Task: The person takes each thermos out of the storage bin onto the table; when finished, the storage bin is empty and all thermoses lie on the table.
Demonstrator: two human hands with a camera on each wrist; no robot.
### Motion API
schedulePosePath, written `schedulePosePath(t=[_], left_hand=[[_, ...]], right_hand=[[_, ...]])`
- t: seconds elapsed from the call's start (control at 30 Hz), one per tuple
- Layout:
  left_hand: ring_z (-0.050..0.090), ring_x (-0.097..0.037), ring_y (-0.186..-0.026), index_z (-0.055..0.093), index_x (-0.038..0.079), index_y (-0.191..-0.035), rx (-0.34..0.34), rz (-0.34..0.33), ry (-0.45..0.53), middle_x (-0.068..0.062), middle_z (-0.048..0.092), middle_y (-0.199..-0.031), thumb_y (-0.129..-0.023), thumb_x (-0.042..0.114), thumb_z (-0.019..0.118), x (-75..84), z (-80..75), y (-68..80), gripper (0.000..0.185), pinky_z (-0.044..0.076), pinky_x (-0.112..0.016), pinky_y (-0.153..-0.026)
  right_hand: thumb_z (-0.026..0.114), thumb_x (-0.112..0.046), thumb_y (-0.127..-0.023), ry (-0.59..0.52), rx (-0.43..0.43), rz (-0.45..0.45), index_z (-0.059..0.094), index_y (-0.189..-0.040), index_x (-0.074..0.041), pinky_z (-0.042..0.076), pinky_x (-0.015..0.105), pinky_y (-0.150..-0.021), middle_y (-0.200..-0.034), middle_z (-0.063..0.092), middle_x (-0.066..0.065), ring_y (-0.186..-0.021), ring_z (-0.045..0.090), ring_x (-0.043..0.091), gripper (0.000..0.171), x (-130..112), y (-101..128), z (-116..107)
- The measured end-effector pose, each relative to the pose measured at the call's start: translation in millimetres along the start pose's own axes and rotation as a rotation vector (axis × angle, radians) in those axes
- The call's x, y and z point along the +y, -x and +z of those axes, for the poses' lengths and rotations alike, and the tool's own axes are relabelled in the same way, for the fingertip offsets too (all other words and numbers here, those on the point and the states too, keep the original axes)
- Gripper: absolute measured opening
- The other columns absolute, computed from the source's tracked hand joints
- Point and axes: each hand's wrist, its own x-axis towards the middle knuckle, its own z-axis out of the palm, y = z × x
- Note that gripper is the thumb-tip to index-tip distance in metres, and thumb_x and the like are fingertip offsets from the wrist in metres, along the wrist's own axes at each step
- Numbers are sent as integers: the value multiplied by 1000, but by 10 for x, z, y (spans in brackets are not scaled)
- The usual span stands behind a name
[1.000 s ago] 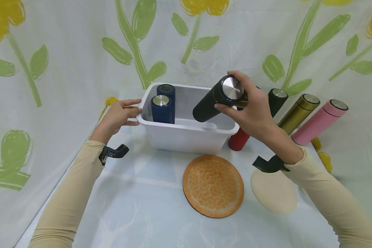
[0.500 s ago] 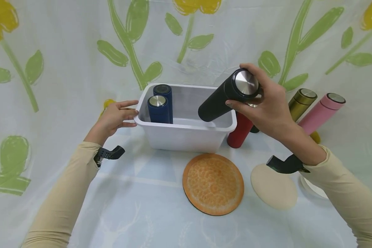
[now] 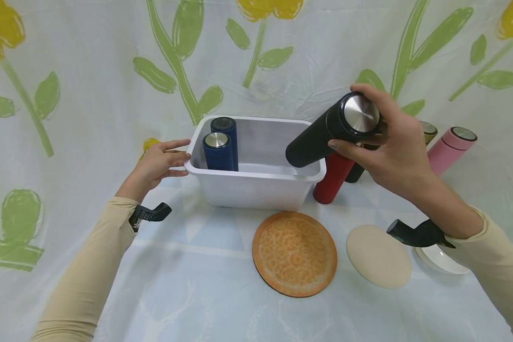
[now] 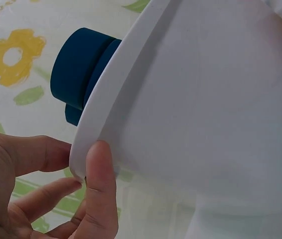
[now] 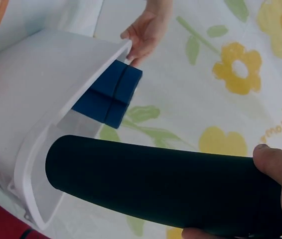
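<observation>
My right hand [image 3: 395, 142] grips a black thermos [image 3: 320, 135] near its silver lid. The thermos is tilted, its base over the right end of a white plastic bin [image 3: 256, 190]. In the right wrist view the black thermos [image 5: 156, 181] crosses the frame, base towards the bin's opening. My left hand [image 3: 158, 161] holds the bin's left rim; in the left wrist view, the thumb and fingers of that hand [image 4: 56, 199] lie on either side of the rim [image 4: 98, 107]. Two blue thermoses, one silver-topped [image 3: 219, 154] and one dark-topped [image 3: 224, 123], stand inside at the left.
Right of the bin stand a red thermos [image 3: 331, 180], another black one [image 3: 355, 174], a gold one [image 3: 429, 130] and a pink one [image 3: 449, 152], partly behind my right hand. In front lie an orange round mat [image 3: 295, 254], a beige disc [image 3: 378, 256] and a white dish [image 3: 446, 261].
My right hand has moved right with the black thermos, carrying its base from over the bin's middle towards the right end. The left hand stays at the rim.
</observation>
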Motion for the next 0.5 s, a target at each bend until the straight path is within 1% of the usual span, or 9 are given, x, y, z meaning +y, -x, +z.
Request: schedulePosePath(t=[0.07,0.13,0.23,0.33,0.37,0.43,0.47,0.5], left_hand=[[63,-28,-108,42,15,-154,0,-1,7,-15,47,-148,-99,14,62,-8,-1,-2,58,60,-34,-80],[63,-27,-107,42,15,-154,2,-2,11,-15,47,-149,-100,15,62,-15,1,-4,58,60,-34,-80],[64,-26,-106,42,15,-154,3,-5,16,-15,47,-149,-100,15,62,-21,7,-8,57,60,-33,-80],[63,-27,-107,42,16,-154,1,-7,19,-15,47,-148,-100,15,62,-24,11,-14,58,60,-33,-80],[63,-28,-108,42,16,-154,2,-8,20,-15,47,-148,-99,16,63,-25,10,-14,58,60,-33,-80],[62,-29,-109,42,16,-154,2,-7,20,-15,47,-148,-99,15,63,-28,4,-14,58,60,-34,-81],[62,-29,-110,42,16,-154,2,-7,18,-15,47,-148,-99,15,63,-29,-2,-13,58,60,-34,-81],[61,-29,-110,42,16,-154,0,-9,16,-15,47,-148,-99,15,63,-26,-1,-16,59,60,-34,-81]], right_hand=[[88,12,-65,3,22,7,53,-143,-8,54,12,-77,-122,62,7,-105,63,6,87,-7,19,-29],[88,13,-64,22,35,-10,53,-142,-6,53,11,-76,-121,63,8,-106,62,7,87,-9,42,-70],[88,16,-61,51,43,-34,54,-141,-5,52,9,-72,-121,64,10,-103,62,7,90,-25,97,-152],[87,20,-57,85,37,-52,54,-142,-5,51,9,-75,-124,63,10,-103,61,7,95,-53,175,-246],[87,20,-57,88,37,-54,54,-142,-4,50,9,-74,-123,63,9,-101,61,7,94,-64,201,-275],[88,17,-58,65,44,-54,55,-141,-2,49,10,-72,-122,63,8,-96,60,9,90,-78,251,-327],[90,9,-62,54,49,-56,55,-140,0,49,10,-73,-120,63,7,-95,60,10,86,-82,276,-351],[90,7,-62,35,56,-57,55,-139,2,49,9,-73,-119,63,7,-94,60,10,85,-88,304,-378]])
